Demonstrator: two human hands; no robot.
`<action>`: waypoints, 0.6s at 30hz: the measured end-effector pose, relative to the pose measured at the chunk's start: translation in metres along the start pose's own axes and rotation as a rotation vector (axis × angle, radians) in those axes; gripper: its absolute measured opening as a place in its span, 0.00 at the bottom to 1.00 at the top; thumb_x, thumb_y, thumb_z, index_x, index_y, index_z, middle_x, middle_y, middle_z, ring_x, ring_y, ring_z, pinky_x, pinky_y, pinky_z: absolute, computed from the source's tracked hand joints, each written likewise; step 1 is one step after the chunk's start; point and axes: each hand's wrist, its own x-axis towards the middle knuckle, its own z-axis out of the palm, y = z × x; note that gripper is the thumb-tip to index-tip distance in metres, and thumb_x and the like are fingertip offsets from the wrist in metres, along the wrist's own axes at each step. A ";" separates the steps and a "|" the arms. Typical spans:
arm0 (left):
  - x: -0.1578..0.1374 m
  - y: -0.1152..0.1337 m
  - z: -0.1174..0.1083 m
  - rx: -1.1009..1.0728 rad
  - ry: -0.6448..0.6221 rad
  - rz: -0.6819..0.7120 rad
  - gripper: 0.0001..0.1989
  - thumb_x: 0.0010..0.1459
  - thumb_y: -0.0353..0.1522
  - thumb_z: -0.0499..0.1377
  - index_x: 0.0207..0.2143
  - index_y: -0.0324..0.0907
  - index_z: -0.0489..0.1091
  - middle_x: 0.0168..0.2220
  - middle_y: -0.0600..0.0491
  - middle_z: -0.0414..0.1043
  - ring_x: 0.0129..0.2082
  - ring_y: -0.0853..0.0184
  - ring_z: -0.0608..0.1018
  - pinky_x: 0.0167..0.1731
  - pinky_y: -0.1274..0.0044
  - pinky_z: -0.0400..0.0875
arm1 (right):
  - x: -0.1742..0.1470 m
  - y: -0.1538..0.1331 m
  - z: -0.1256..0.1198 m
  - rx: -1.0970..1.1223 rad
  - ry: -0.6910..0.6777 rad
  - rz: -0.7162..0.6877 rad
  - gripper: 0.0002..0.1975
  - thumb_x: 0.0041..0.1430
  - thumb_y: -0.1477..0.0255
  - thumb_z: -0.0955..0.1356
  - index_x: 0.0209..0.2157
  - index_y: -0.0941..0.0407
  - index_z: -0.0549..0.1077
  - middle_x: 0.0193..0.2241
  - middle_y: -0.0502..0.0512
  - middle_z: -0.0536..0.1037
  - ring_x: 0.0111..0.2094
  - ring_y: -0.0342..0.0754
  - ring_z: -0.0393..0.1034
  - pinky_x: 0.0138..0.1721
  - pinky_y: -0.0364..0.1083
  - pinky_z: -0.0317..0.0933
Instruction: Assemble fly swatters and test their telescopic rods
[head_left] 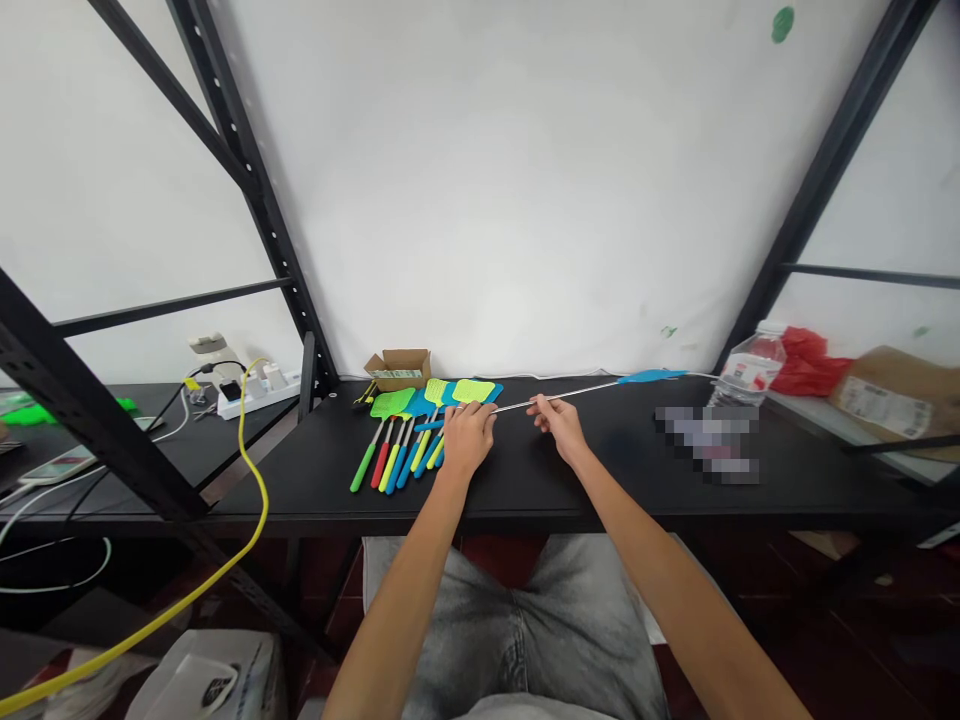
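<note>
A blue fly swatter (651,376) with a long, thin metal rod is held nearly level above the black tabletop, its flat head off to the right. My left hand (469,437) is closed around it near the blue handle (430,426), whose end pokes out to the left. Farther along, my right hand (556,422) pinches the rod between thumb and fingers. Just left of my left hand, several other fly swatters lie in a row, with a green one (365,467) outermost, then a red one (383,463). A yellow-green swatter head (475,391) lies behind my left hand.
Behind the row stands an open cardboard box (399,369). A clear plastic bottle (750,370), a red bag (806,362) and a brown package (896,400) are at the right. Black metal posts flank the table (300,480). A yellow cable (255,480) hangs at the left by a power strip (259,392).
</note>
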 end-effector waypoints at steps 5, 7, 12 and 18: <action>-0.001 0.005 0.002 -0.048 0.009 0.101 0.19 0.67 0.42 0.47 0.51 0.50 0.72 0.42 0.48 0.75 0.44 0.60 0.73 0.44 0.69 0.57 | -0.004 -0.005 0.004 -0.057 -0.175 0.003 0.22 0.49 0.51 0.71 0.33 0.56 0.80 0.31 0.58 0.81 0.23 0.42 0.66 0.21 0.42 0.54; -0.001 0.006 0.002 -0.041 0.009 0.098 0.19 0.67 0.43 0.46 0.52 0.51 0.71 0.40 0.49 0.76 0.42 0.61 0.74 0.43 0.69 0.56 | -0.004 -0.006 0.003 -0.059 -0.183 0.021 0.21 0.49 0.51 0.71 0.32 0.56 0.80 0.31 0.58 0.81 0.24 0.43 0.67 0.22 0.42 0.54; 0.001 0.013 0.000 0.032 -0.014 0.046 0.19 0.67 0.42 0.45 0.46 0.53 0.74 0.37 0.49 0.77 0.39 0.61 0.74 0.41 0.69 0.55 | -0.003 -0.005 0.002 -0.015 -0.124 0.048 0.21 0.49 0.52 0.72 0.29 0.57 0.80 0.32 0.61 0.82 0.25 0.44 0.68 0.22 0.42 0.54; 0.004 0.009 0.003 0.035 0.029 -0.018 0.17 0.66 0.41 0.47 0.45 0.53 0.75 0.38 0.49 0.77 0.41 0.59 0.73 0.43 0.67 0.54 | 0.000 -0.001 -0.001 0.053 -0.001 0.075 0.21 0.48 0.53 0.73 0.29 0.59 0.80 0.29 0.62 0.81 0.25 0.45 0.69 0.22 0.43 0.55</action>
